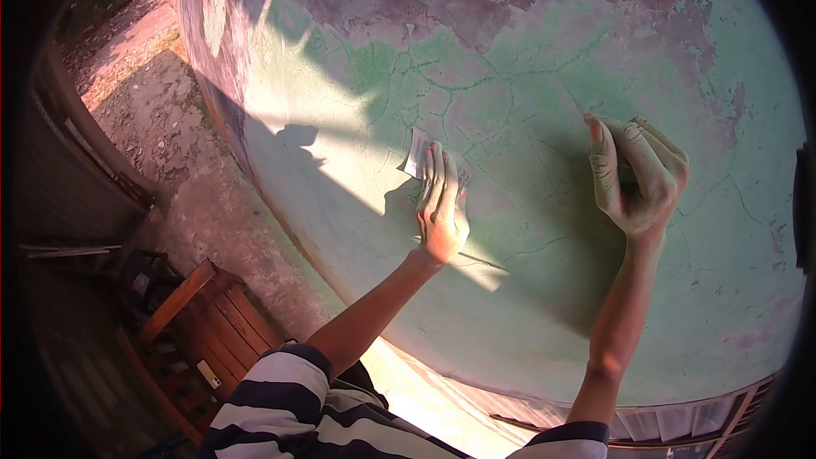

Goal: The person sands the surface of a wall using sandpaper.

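My left hand (442, 212) lies against a green, cracked wall (510, 127), its fingers pressing a small sheet of sandpaper (415, 153) with print on its pale back. Part of the sheet sticks out past the fingertips, and the rest is under the hand. Farther right, my right hand (642, 170) is at the wall with its fingers curled in and the thumb bent beside them. Pale dust coats it. Whether anything sits inside those curled fingers is hidden from me. Cracks and peeled patches run across the paint around both hands.
At the lower left stands a brown wooden bench (225, 323) with a phone-like pale object (208, 374) on it. Rough concrete ground (212, 221) runs along the wall's left edge. A window with curtains (671, 421) shows at the lower right.
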`<state>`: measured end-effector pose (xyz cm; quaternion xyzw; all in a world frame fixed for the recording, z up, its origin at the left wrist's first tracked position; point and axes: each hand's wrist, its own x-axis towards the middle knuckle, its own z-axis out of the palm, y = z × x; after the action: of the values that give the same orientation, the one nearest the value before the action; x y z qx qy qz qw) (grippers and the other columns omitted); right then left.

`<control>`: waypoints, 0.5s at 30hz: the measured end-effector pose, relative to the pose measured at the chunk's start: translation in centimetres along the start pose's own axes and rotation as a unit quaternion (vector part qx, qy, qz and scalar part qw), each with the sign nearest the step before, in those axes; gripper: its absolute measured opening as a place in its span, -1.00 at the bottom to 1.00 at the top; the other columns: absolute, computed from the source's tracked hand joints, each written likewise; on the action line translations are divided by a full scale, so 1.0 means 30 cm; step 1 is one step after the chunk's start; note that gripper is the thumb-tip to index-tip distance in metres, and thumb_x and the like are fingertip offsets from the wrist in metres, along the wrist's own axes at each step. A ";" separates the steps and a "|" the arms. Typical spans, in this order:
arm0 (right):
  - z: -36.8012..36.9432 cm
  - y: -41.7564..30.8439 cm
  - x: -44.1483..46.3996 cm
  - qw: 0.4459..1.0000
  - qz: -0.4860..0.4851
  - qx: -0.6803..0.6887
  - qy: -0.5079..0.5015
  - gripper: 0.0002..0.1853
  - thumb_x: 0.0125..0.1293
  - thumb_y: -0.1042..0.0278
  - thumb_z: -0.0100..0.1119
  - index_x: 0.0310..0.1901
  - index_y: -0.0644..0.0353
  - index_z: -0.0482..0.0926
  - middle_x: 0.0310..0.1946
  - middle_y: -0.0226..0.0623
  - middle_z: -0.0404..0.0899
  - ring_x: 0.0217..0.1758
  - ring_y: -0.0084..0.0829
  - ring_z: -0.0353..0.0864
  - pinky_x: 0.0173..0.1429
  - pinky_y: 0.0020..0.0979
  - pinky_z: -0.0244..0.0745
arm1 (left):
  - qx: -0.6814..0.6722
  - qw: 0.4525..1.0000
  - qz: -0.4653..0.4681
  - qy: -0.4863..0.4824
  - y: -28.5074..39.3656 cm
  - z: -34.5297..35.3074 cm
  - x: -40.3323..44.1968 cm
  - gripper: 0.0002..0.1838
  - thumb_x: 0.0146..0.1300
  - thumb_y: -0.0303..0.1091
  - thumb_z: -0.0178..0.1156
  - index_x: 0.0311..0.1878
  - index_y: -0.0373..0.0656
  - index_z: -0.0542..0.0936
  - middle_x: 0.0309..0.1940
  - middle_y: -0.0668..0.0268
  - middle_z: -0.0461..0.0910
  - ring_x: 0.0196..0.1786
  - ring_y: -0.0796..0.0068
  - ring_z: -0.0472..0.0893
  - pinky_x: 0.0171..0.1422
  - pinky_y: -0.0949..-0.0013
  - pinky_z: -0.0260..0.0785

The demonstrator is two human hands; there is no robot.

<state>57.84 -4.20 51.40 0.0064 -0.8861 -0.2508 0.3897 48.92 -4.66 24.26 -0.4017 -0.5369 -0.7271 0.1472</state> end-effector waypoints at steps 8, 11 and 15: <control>0.007 0.006 0.001 1.000 -0.005 0.015 0.009 -0.95 0.09 0.59 0.36 -0.43 0.21 0.70 -0.66 -0.33 0.54 -0.71 -0.47 0.34 -0.59 -0.46 0.19 | 0.054 0.991 0.099 -0.066 -0.180 -0.038 -0.279 -0.47 0.17 -0.54 0.12 0.23 -0.53 0.41 0.28 -0.30 0.39 0.38 -0.27 0.37 0.45 -0.11 0.24; 0.012 0.010 -0.001 1.000 -0.012 0.019 0.008 -0.94 0.07 0.59 0.36 -0.42 0.21 0.70 -0.66 -0.32 0.55 -0.72 -0.47 0.34 -0.60 -0.46 0.19 | 0.027 0.987 0.142 -0.073 -0.087 -0.063 0.008 -0.45 0.12 -0.52 0.15 0.22 -0.52 0.42 0.25 -0.29 0.42 0.35 -0.26 0.41 0.41 -0.06 0.30; 0.015 0.013 -0.001 1.000 -0.015 0.007 0.019 -0.94 0.06 0.58 0.37 -0.42 0.19 0.70 -0.68 -0.34 0.52 -0.72 -0.46 0.35 -0.61 -0.45 0.19 | 0.037 0.986 0.147 -0.070 -0.127 -0.037 -0.047 -0.49 0.13 -0.50 0.15 0.19 -0.51 0.47 0.22 -0.28 0.46 0.35 -0.27 0.42 0.41 -0.10 0.28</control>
<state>57.62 -3.66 51.29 0.0268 -0.8800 -0.2503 0.4028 46.87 -4.52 20.58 -0.5204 -0.5074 -0.6473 0.2297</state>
